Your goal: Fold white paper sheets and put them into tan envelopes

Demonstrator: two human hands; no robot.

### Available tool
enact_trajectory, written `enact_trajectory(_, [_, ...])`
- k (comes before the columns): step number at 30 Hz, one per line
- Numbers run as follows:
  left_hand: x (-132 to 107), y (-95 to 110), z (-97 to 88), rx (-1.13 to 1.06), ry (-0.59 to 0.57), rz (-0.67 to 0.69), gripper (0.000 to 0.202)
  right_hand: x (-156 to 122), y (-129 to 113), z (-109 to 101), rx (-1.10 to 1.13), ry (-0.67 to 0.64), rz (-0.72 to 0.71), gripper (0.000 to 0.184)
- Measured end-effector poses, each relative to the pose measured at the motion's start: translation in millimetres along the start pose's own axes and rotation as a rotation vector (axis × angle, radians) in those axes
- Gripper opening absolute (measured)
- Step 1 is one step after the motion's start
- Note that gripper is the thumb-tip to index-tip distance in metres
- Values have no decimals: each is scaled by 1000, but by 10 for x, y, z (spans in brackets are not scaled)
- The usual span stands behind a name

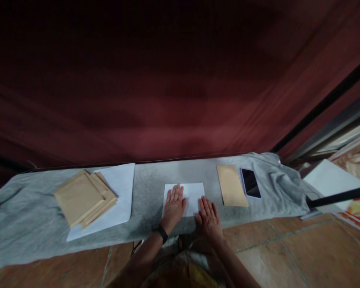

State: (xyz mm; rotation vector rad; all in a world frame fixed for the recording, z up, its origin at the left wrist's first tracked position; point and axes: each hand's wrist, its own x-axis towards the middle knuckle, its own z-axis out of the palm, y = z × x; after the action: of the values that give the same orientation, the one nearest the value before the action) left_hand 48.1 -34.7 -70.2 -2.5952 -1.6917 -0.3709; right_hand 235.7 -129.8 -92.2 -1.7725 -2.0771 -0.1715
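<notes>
A white sheet of paper point(192, 191) lies in front of me on the grey cloth. My left hand point(174, 203) rests flat on its left half, fingers stretched forward. At the sheet's right edge my right hand point(209, 218) lies with its fingers out, the fingertips at the paper's border. Neither hand holds anything. To the right is a brown envelope point(231, 186), apart from my right hand. Parts of the sheet are hidden under my hands.
Several brown envelopes point(81, 196) are stacked on larger white paper point(123, 192) at the left. A phone point(251, 183) lies right of the single envelope. The grey cloth point(150, 180) covers a narrow surface against a dark red panel point(174, 112). A white box point(333, 178) stands at the right.
</notes>
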Motion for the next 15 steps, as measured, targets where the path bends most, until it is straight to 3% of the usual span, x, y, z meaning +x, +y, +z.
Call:
enact_trajectory(4, [-330, 83, -27, -5, 7, 144, 54, 23, 42, 62, 24, 33, 16, 56])
enact_trajectory(7, [-533, 118, -76, 2, 17, 200, 55, 213, 7, 101, 76, 22, 27, 53])
enact_trajectory(12, [-669, 142, -159, -24, 15, 269, 54, 728, -213, 176, 214, -112, -102, 48])
enact_trajectory(15, [-703, 130, -188, -53, 10, 301, 52, 906, -268, 232, 200, -124, -117, 47])
